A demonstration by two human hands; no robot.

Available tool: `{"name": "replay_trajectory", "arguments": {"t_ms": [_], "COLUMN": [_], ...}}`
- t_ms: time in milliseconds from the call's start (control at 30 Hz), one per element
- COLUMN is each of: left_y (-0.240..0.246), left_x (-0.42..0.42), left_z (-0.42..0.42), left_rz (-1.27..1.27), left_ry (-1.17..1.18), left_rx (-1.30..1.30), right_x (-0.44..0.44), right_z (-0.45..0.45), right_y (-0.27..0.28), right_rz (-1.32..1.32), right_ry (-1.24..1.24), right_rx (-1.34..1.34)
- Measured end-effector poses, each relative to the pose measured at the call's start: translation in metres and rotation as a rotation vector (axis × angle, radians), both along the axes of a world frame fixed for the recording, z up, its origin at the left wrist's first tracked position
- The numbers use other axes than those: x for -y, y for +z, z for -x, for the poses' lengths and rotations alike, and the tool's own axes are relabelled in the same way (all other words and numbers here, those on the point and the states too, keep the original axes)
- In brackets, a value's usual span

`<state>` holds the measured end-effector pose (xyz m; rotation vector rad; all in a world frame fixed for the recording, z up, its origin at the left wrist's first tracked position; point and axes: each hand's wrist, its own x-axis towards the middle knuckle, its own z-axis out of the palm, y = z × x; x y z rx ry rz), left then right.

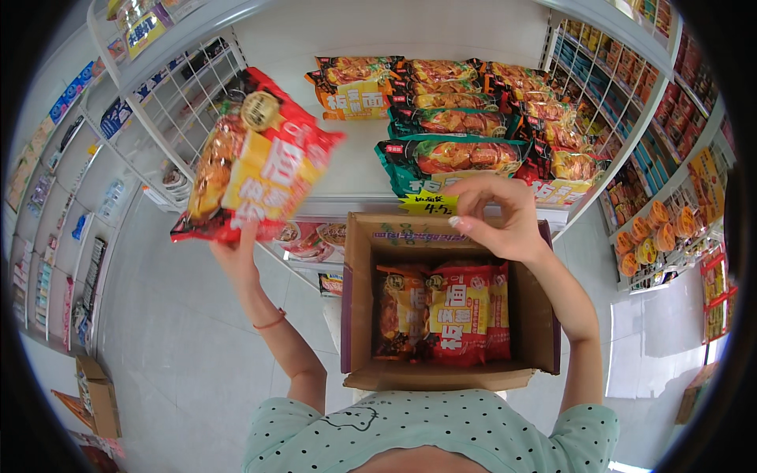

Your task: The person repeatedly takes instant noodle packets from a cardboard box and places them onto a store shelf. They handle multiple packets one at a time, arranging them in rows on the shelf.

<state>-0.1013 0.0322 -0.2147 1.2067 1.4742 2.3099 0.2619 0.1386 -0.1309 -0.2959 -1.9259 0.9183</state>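
Note:
My left hand [236, 251] grips the lower edge of a red and black noodle packet [260, 159], raised to the left of the shelf's stock. My right hand [502, 216] holds nothing; its fingers are bent and apart above the far right side of an open cardboard box [446, 378]. Inside the box lie red noodle packets [461, 313] and an orange one [402, 313]. Beyond it, noodle packets stand in rows on the white shelf [352, 159]. Two green packets [455, 159] are at the front of the middle row, partly behind my right hand.
A yellow price tag [429, 204] sits on the shelf's front edge. White wire grids [177, 100] bound the shelf's sides. Overhead, a higher shelf edge [236, 18] curves across. Stocked racks [53, 207] line the left; orange-lidded cups [656, 233] hang at right. A brown carton [97, 396] stands at lower left.

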Motion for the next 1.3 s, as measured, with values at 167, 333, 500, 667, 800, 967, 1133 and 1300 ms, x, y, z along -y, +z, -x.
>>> {"name": "replay_trajectory", "arguments": {"t_ms": [167,333,500,667,800,967,1133,1300], "left_y": [0.041,0.053,0.041,0.022,0.023,0.009,0.007,0.002], "left_x": [-0.074,-0.17,-0.226,-0.255,-0.259,-0.269,-0.282,-0.288], "left_z": [0.036,0.046,0.054,0.057,0.033,0.03,0.021,0.009], "left_rz": [0.287,0.492,0.645,0.655,0.489,0.413,0.498,0.424], "left_ry": [-0.168,-0.564,-0.676,-0.63,-0.501,-0.466,-0.488,-0.544], "left_rx": [-0.277,-0.317,-0.247,-0.174,-0.085,-0.202,-0.203,-0.196], "right_x": [0.003,0.0,-0.003,-0.007,-0.011,-0.01,-0.01,-0.01], "right_z": [0.006,0.006,0.005,0.006,0.005,0.007,0.007,0.007], "right_y": [-0.004,-0.008,-0.009,-0.012,-0.013,-0.012,-0.011,-0.01], "right_rz": [0.012,-0.024,-0.042,-0.049,-0.06,-0.053,-0.057,-0.069], "right_ry": [0.06,0.071,0.101,0.11,0.107,0.146,0.162,0.167], "right_rx": [0.155,0.215,0.275,0.27,0.265,0.283,0.305,0.34]}}
